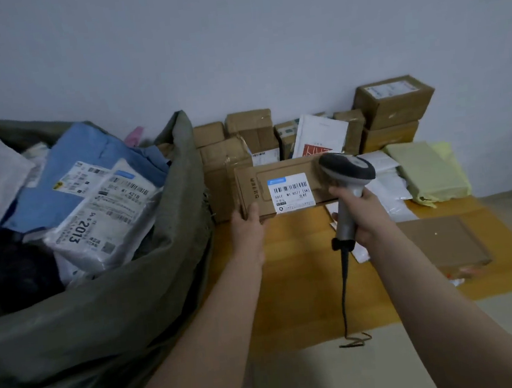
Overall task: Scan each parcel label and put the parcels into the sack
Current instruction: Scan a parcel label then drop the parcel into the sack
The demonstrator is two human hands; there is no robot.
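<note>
Cardboard box (252, 188) pinched at its near corner by my left hand (247, 226), label (291, 191) turned up so the scanner (348, 168) gripped in my right hand (366, 217) can read it; sack (173, 265) gapes beside my left.

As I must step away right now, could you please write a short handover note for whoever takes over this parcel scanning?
Left grip holds the flat box by its lower left corner, label facing the camera.
Right grip holds the scanner, its head over the box's right end.
The sack stands open on the left, with many parcels already inside.
Left to do: scan and bag this box, then the cartons by the wall, the yellow bags and the flat carton.
</note>
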